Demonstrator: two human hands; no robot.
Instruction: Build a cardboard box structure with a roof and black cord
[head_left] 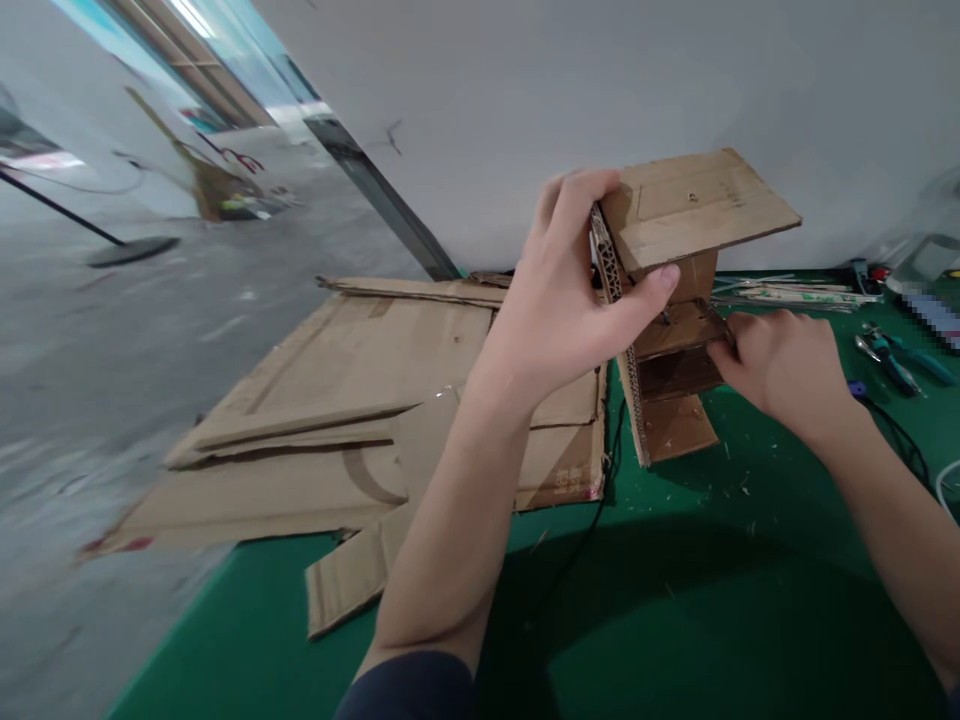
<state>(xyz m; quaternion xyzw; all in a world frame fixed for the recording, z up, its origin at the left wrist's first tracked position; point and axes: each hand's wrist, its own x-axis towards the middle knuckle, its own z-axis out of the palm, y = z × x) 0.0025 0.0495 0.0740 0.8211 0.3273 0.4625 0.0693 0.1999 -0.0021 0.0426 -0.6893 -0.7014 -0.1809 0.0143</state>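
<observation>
A small cardboard structure (705, 205) with a flat top panel, a side wall and shelf-like layers stands tilted over the green table. My left hand (566, 290) grips its upper left side, the thumb at the front under the top panel and the fingers behind the side wall. On the right, my right hand (787, 365) is closed on the edge of a middle shelf, thumb toward me; its other fingertips are hidden. The structure's lower compartments face me, and its back cannot be seen.
Flat cardboard sheets (300, 500) lie left, overhanging the green table (637, 620). A black cable (592, 525) runs beside them. Pliers (889, 360), thin sticks (795, 292) and a phone-like device (930, 315) lie at right. A wall (600, 90) stands behind.
</observation>
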